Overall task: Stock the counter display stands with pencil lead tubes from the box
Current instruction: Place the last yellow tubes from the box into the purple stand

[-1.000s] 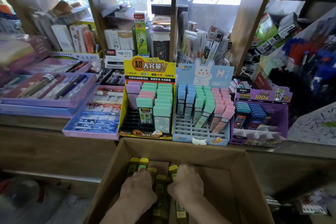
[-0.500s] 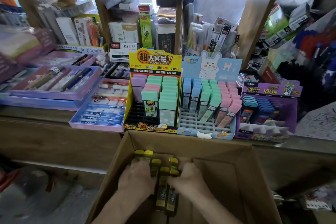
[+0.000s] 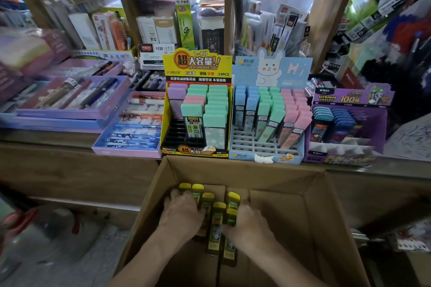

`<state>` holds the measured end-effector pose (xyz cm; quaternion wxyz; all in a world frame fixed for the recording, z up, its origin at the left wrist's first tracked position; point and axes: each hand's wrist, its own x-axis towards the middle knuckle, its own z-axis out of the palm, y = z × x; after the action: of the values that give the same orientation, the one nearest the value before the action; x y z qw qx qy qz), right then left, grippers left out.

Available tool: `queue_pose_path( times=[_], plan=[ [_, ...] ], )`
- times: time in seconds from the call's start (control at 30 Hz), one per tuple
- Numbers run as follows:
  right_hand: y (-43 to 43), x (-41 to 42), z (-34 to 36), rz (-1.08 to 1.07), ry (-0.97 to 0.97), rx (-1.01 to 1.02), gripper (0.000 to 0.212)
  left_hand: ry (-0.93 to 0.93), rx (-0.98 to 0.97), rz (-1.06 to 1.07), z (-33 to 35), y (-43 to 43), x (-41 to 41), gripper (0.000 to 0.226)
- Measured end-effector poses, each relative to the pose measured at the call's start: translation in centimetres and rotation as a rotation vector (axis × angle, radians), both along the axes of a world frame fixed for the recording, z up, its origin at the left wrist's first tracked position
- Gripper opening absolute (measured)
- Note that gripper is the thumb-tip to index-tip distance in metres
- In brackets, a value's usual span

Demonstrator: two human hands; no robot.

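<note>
Several yellow-capped lead tubes (image 3: 218,223) lie in the box (image 3: 314,228), your left hand (image 3: 180,214) and right hand (image 3: 248,226) curled round them from 9 and 3 o'clock. Its walls hem you; yellow stand (image 3: 197,109) and blue stand (image 3: 268,109) at 12 show open front slots.

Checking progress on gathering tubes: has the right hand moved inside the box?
Yes. The right hand has drawn back slightly from the far wall of the box, toward the person.

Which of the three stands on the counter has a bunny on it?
The light blue stand in the middle: its back card shows a white bunny. The yellow stand left of it and the purple stand right of it have none.
</note>
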<state>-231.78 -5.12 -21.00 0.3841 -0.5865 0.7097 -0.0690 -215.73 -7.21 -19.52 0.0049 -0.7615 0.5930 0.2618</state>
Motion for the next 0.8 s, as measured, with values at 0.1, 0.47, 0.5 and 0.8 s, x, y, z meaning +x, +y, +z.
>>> queue_pose_path(
  times=[0.1, 0.47, 0.5, 0.8],
  plan=[
    [-0.6, -0.1, -0.2, -0.026, -0.074, 0.045, 0.051, 0.010, -0.027, 0.011, -0.5, 0.2, -0.2, 0.052],
    [-1.7, -0.9, -0.7, -0.183, -0.230, 0.125, 0.066, 0.088, 0.043, 0.128, -0.9, -0.5, -0.2, 0.106],
    [-1.7, -0.9, -0.7, -0.183, -0.218, 0.131, 0.066, 0.070, 0.070, 0.129, -0.9, -0.5, -0.3, 0.109],
    [-1.7, -0.9, -0.7, -0.177, -0.203, 0.115, 0.062, 0.259, 0.197, 0.119, -1.0, -0.3, 0.0, 0.074]
  ],
)
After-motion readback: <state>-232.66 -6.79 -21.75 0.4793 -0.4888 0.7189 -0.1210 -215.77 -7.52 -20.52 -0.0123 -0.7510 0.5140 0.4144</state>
